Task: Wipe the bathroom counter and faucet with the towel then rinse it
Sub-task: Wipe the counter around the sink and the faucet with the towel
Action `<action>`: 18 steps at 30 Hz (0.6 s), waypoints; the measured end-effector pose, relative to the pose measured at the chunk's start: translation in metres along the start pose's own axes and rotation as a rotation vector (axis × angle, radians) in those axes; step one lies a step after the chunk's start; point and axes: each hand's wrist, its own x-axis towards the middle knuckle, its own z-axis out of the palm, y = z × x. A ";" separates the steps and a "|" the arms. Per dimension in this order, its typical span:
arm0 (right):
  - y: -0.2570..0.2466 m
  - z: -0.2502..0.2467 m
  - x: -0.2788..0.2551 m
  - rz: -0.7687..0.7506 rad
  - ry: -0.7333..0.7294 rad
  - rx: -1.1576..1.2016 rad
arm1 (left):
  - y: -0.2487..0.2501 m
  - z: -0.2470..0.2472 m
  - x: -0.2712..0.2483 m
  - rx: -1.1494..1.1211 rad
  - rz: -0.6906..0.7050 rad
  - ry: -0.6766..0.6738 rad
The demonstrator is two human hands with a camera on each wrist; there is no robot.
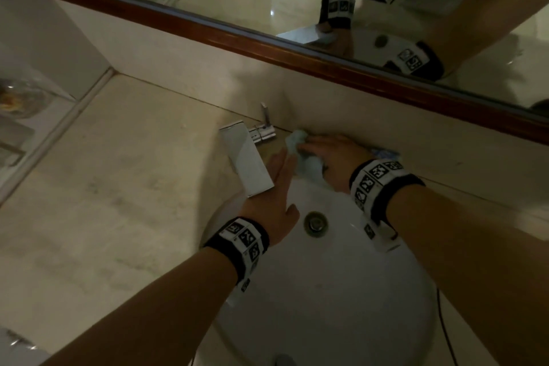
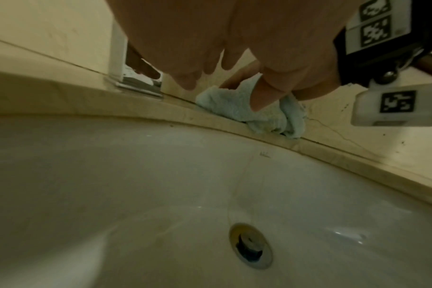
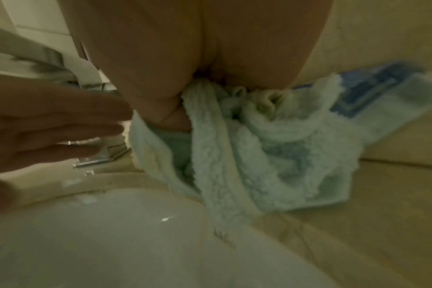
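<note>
The person's right hand (image 1: 328, 154) reaches forward over the back rim of the white oval porcelain sink basin (image 1: 341, 291), palm down, and presses a crumpled pale-blue terry towel (image 1: 300, 151) onto the narrow strip of beige marble counter (image 1: 118, 187) behind the basin, right against the backsplash. The right wrist view shows the fingers curled into the folds of the towel (image 3: 247, 152), bunching it under the palm; one flatter end with a darker blue woven pattern trails out to the right along the wall, and a lower fold hangs over the sink's edge.

The left hand (image 1: 276, 196) stretches forward over the basin with fingers straight and close together, thumb spread out to the side. Its fingertips lie just beside the towel and next to the rectangular chrome faucet spout (image 1: 246, 160); whether they touch either cannot be told. It holds nothing.

The faucet stands just left of the towel, its spout jutting out over the bowl. The round metal drain (image 1: 315, 223) sits below and between the two wrists.

Both wrists wear black bands carrying white blocks printed with black square marker patterns; no readable words or brand names appear anywhere. A wood-framed mirror (image 1: 267, 50) above the backsplash reflects the hands.
</note>
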 end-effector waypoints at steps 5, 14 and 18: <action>-0.020 0.005 -0.028 0.061 -0.038 0.192 | 0.011 0.022 0.016 0.009 0.055 0.051; -0.019 0.031 -0.077 0.111 -0.172 0.444 | 0.019 0.021 -0.012 -0.036 0.002 -0.140; -0.023 0.004 -0.080 0.282 0.271 0.843 | 0.017 0.012 -0.012 -0.213 -0.174 0.157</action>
